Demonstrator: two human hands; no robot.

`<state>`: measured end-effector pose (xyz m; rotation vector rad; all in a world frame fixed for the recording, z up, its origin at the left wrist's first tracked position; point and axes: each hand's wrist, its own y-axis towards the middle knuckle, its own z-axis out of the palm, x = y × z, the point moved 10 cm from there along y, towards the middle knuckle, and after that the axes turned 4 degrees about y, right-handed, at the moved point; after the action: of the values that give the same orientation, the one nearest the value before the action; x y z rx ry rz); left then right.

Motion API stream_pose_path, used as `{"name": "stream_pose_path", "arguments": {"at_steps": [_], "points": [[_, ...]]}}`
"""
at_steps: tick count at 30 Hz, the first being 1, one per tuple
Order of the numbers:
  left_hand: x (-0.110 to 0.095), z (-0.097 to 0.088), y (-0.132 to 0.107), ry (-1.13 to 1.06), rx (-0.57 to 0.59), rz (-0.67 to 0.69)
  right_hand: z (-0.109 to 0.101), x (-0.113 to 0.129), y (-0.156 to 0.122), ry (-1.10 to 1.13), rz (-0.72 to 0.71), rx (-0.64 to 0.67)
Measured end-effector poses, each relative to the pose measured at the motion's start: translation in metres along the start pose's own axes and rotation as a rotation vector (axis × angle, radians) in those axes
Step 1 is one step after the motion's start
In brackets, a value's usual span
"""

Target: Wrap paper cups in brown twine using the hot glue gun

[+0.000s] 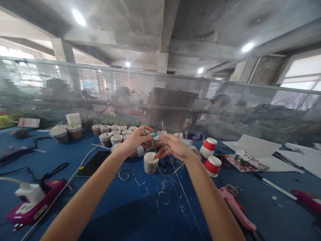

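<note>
Overhead, concrete ceiling, four bright lamps showing. Below it, one perforated metal screen spans the full view, blurred figures behind. In front, one blue tabletop. Right side: white paper sheets, at least three, overlapping. Left side: one magenta power strip with a white plug adapter seated in it; farther in, one black flat device, lying flat. One pink-handled tool lies just right of the right forearm. Two bare hands, both raised near the middle of the table. Left hand: thumb and forefinger pinched on one small teal piece. Right hand: fingers bent, tips close to the left's; a pale bit shows there, but whether the fingers grip it I cannot tell. Cups next: three larger ones at far left, two with dark sides and a white one behind; two red-banded paper cups right of the right hand; one white cup upright, directly below the fingertips; and a cluster of small cups, nine at least, overlapping, several with looped handles. Smallest: the teal piece between the hands; thin strands, two visible, running from beside the right hand toward the near edge; pale scraps, too many and fine to count.
</note>
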<state>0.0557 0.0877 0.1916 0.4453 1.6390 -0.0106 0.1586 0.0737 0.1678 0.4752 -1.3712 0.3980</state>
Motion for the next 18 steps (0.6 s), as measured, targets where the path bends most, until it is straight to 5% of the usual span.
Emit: {"name": "stream_pose_path", "arguments": {"at_steps": [3, 10, 18], "points": [[-0.001, -0.003, -0.003, -0.064, 0.017, -0.009, 0.005, -0.002, 0.002, 0.038, 0.009, 0.04], [-0.009, 0.024, -0.026, -0.176, 0.476, -0.041, -0.016, 0.018, -0.002, -0.033, -0.119, -0.08], [-0.005, 0.035, -0.033, -0.135, 0.67, -0.052, -0.022, 0.028, -0.012, -0.166, -0.117, -0.148]]}}
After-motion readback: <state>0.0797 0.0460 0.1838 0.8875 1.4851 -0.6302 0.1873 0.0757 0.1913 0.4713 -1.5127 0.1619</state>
